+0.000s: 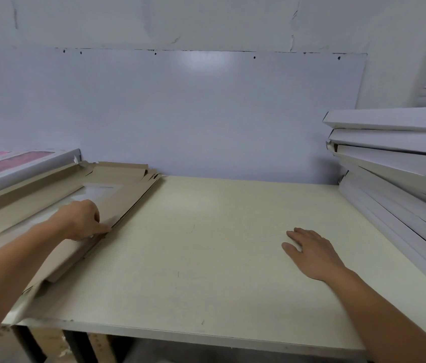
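My left hand [79, 220] pinches the right edge of the top cardboard sheet [128, 191], which lies on a flat pile at the left of the table [206, 258]. My right hand [311, 255] rests open, palm down, on the tabletop near the stacked white boxes [403, 158].

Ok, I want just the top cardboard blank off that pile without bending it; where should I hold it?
Pinch grip on the long right edge of the top cardboard blank, coming from the table side. That edge lies exposed, where the left hand holds it; its left side is hemmed in by the pink-printed box.
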A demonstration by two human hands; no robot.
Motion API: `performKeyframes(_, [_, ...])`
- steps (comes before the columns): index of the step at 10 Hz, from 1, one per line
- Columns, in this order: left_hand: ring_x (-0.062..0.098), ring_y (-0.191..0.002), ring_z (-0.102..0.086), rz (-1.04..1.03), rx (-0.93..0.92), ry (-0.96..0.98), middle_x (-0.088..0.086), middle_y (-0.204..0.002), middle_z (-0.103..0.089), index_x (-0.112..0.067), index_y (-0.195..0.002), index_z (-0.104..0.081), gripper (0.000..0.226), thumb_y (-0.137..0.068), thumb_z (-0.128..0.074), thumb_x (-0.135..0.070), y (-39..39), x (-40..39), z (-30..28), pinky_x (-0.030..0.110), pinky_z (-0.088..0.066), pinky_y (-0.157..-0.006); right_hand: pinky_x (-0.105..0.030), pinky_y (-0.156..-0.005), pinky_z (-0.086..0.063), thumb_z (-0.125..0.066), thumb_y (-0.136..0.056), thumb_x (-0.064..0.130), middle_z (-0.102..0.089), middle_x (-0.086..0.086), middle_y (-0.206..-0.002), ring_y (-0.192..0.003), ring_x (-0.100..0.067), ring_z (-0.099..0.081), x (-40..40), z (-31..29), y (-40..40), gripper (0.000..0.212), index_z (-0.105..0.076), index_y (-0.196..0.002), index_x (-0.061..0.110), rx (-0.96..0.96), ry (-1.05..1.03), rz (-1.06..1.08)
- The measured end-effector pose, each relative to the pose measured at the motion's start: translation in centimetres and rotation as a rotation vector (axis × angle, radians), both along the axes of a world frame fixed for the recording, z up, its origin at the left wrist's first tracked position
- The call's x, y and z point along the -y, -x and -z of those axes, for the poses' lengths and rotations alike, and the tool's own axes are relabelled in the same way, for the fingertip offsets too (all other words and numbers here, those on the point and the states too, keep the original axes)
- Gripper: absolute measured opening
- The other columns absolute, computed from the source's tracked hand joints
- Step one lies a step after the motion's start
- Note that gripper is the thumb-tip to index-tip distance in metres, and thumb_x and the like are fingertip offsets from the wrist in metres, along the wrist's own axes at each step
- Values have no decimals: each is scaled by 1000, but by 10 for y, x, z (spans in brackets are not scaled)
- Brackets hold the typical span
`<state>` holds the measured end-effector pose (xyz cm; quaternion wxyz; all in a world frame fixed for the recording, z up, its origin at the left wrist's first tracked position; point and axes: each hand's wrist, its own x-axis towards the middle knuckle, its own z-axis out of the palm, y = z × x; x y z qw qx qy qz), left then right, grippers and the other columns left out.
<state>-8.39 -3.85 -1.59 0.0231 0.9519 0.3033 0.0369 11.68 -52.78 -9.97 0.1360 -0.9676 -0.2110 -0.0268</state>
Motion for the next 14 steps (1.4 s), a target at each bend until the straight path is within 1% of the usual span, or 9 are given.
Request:
performKeyframes(1, [17, -47, -60, -27, 44, -8, -4, -40, -57, -12, -49, -57, 44, -83, -67, -38, 0, -5, 1, 20, -39, -48, -40, -122, -16, -35, -103, 53, -27, 7, -163, -151, -15, -19, 0, 1, -1, 54, -38, -152, 29, 0, 1, -1])
performKeyframes(2, [17, -48, -54, -7, 5, -52, -6, -42, -54, -14, -49, -49, 61, -78, -63, -65, -3, -3, 5, 23, -38, -49, -40, -122, -16, -35, -103, 53, -26, 7, -163, -151, -15, -18, 0, 2, -2, 54, -38, -152, 29, -3, -1, 3])
performKeyframes(3, [19, -59, -55, 13, -7, -122, -1, -58, -56, -14, -59, -50, 50, -79, -70, -55, -10, 1, 12, 26, -36, -51, -39, -121, -17, -35, -103, 53, -27, 7, -163, -151, -15, -19, 1, 2, -2, 54, -38, -152, 29, 5, 3, 2])
performKeyframes(5, [21, -46, -46, -21, -11, 37, -1, -43, -44, -14, -51, -44, 56, -82, -71, -53, -8, -7, 5, 24, -32, -49, -39, -121, -18, -35, -103, 52, -29, 7, -162, -150, -15, -20, 0, 1, -2, 54, -39, -151, 28, 13, 5, -2])
performKeyframes(7, [21, -49, -34, -85, 123, 172, 0, -46, -35, -15, -51, -38, 53, -92, -64, -35, 1, -20, 7, 28, -24, -52, -39, -121, -17, -35, -103, 53, -28, 7, -162, -151, -15, -20, 1, 1, -2, 54, -39, -151, 28, 13, -1, -3])
performKeyframes(9, [36, -82, -59, -399, 391, 111, 22, -89, -63, 3, -94, -63, 17, -94, -53, -11, 8, -33, 2, 41, -49, -76, -40, -121, -17, -35, -103, 52, -28, 7, -162, -150, -15, -20, 0, 0, 0, 53, -39, -151, 29, 2, 0, -2])
performKeyframes(10, [38, -69, -57, -437, 608, -86, 19, -77, -57, -6, -89, -54, 12, -93, -51, -17, 14, -27, -10, 46, -54, -67, -40, -121, -17, -35, -103, 52, -28, 7, -162, -150, -15, -20, 0, 0, 0, 53, -39, -151, 28, 2, 2, -2])
performKeyframes(12, [44, -70, -57, -178, 735, -410, 24, -97, -58, -7, -97, -49, 9, -91, -44, -3, 13, 25, -26, 42, -37, -55, -40, -121, -17, -36, -103, 53, -27, 6, -163, -151, -15, -19, 1, 0, 1, 56, -35, -153, 28, -10, -7, 11])
performKeyframes(14, [39, -73, -64, 340, 664, -560, 18, -105, -65, -4, -104, -63, 30, -79, -47, -2, 7, 119, -3, 42, -50, -49, -42, -123, -13, -60, -93, 48, 13, 9, -167, -154, -22, 6, 3, -7, 13, 99, 16, -155, 38, 137, -294, 16])
